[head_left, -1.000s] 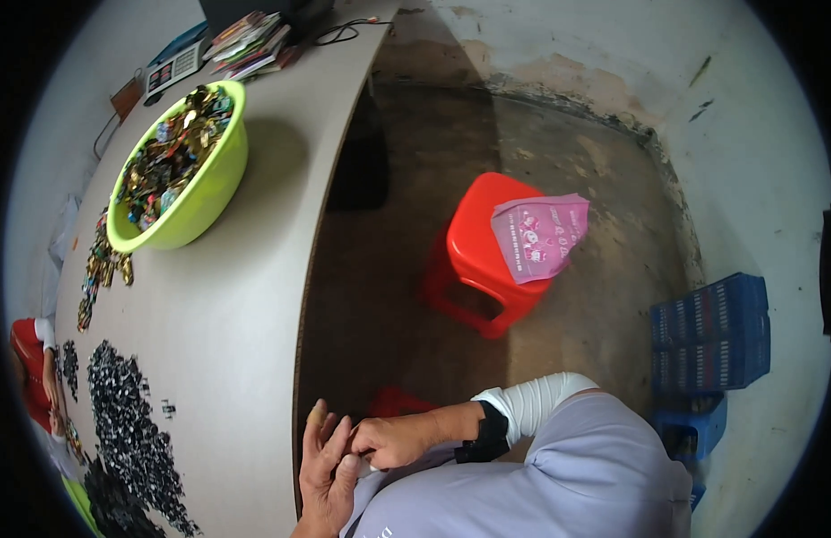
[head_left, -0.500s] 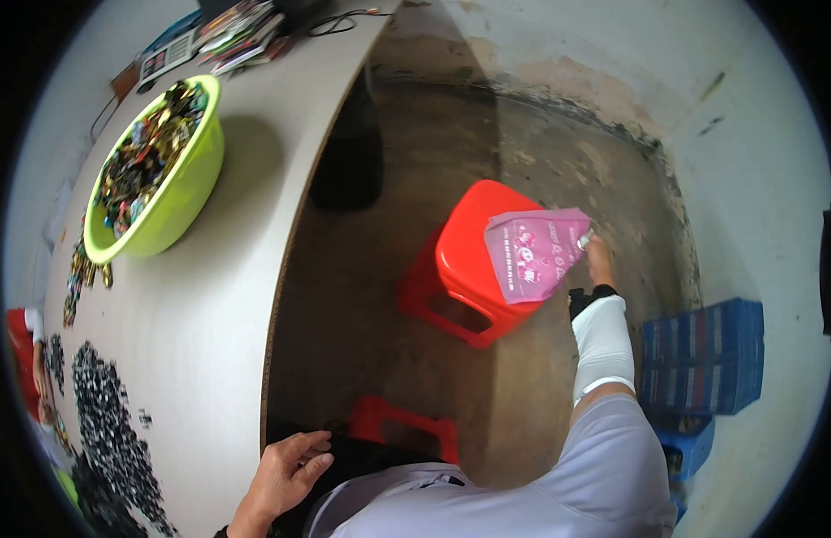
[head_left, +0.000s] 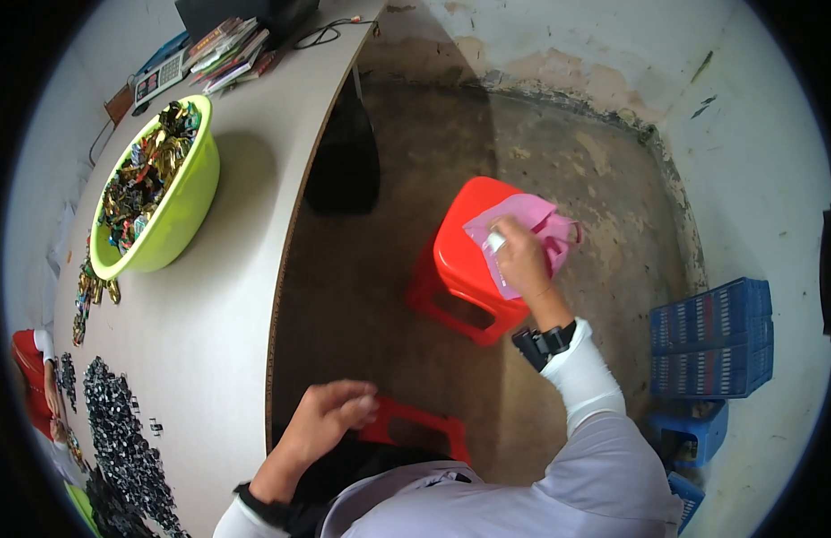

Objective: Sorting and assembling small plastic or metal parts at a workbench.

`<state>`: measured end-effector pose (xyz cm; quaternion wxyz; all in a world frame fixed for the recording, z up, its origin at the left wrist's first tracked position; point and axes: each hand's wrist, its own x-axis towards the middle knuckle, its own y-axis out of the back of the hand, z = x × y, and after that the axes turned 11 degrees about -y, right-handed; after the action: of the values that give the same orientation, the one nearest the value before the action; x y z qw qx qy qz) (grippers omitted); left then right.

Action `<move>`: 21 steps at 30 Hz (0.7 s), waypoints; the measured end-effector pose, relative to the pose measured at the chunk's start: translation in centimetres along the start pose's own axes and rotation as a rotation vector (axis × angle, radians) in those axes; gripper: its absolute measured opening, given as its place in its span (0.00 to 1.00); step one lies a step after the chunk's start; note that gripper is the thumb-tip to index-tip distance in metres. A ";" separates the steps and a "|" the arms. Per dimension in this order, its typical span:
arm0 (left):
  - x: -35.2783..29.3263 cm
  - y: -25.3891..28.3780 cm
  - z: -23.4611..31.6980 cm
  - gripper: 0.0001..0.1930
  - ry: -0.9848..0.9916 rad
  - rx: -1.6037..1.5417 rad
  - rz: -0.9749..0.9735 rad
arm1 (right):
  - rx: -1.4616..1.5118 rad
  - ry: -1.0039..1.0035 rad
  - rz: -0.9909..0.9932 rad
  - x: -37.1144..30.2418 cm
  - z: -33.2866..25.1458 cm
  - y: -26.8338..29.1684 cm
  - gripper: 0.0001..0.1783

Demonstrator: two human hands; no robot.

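Observation:
A pink plastic bag (head_left: 559,235) lies crumpled on the seat of a red plastic stool (head_left: 458,255). My right hand (head_left: 523,260) is over the bag with its fingers bent and closed on the bag's left part; some fingertips are hidden. Something white, perhaps a wrap, shows on one of its fingers. My left hand (head_left: 326,420) hangs in the air beside the table edge, with nothing in it and its fingers loosely stretched toward the right. Below it stands a second red stool (head_left: 424,426), partly hidden by my body.
On the left, a long table (head_left: 223,332) bears a yellow-green basin (head_left: 178,224) of shiny wrapped pieces, a heap of small black-and-silver pieces (head_left: 120,417), booklets (head_left: 227,54) and a scale (head_left: 160,76). Blue crates (head_left: 711,341) stand by the right wall. Another person's red sleeve (head_left: 30,368) shows far left.
My right hand has moved from the bag's right corner leftward over it, and the bag, spread flat before, is now bunched. My left hand has risen forward and to the right.

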<state>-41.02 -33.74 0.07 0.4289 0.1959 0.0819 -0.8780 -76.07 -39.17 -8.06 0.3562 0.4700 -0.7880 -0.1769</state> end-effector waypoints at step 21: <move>2.1 0.7 -2.1 0.10 -0.025 -0.148 0.150 | 1.326 -1.121 -0.046 -2.1 15.8 -1.6 0.15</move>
<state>-41.07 -35.02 -2.72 0.5078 0.1585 0.1263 -0.8373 -85.94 -38.99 -20.67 -0.4355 0.4401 -0.7781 0.1061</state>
